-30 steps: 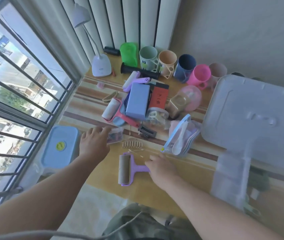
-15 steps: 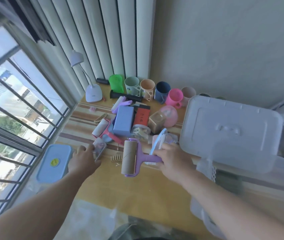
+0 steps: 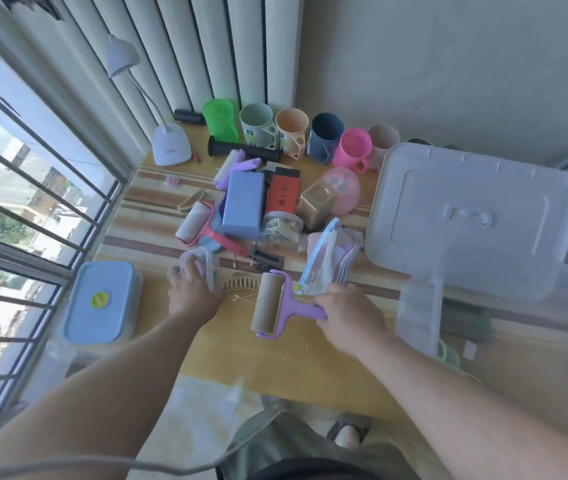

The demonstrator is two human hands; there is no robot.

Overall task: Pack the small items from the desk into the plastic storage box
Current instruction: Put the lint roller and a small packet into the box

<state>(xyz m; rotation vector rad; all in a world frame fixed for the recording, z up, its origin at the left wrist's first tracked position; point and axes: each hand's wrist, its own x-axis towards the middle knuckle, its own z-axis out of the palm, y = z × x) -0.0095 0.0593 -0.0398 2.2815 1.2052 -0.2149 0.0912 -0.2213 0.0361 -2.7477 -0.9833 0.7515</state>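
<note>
- Clear plastic is what the storage box (image 3: 417, 317) is made of; it is sitting at the right edge of the desk (image 3: 310, 358), partly hanging off, with its pale lid (image 3: 473, 216) lying tilted across its top.
- Its inside is showing only as a blur through the wall, so whether anything is packed yet cannot be told.
- Almost everything is waiting on the desk, so the task is looking to be at an early stage.
- Left to pack: a row of cups (image 3: 293, 128) along the wall, a black roller (image 3: 244, 150), a blue block (image 3: 243, 204), a red-and-black box (image 3: 282, 194), a pink dome (image 3: 341, 188), a red-handled roller (image 3: 195, 223), a comb (image 3: 241, 283) and other small bits.
- The right hand (image 3: 348, 317) is closing its fingers round the handle of a purple roller (image 3: 272, 304) and is also pinching a clear bag (image 3: 324, 261) against it; both are looking lifted just clear of the desk.
- The right arm is reaching in from lower right, palm down, with the box close on its right.
- The left hand (image 3: 194, 292) is lying palm down, fingers curled over a small clear packet (image 3: 199, 265); the hold is looking loose, and whether the packet is lifted cannot be told.
- The left arm is stretching in from lower left, passing beside a blue lidded container (image 3: 100, 303) near the window.
</note>
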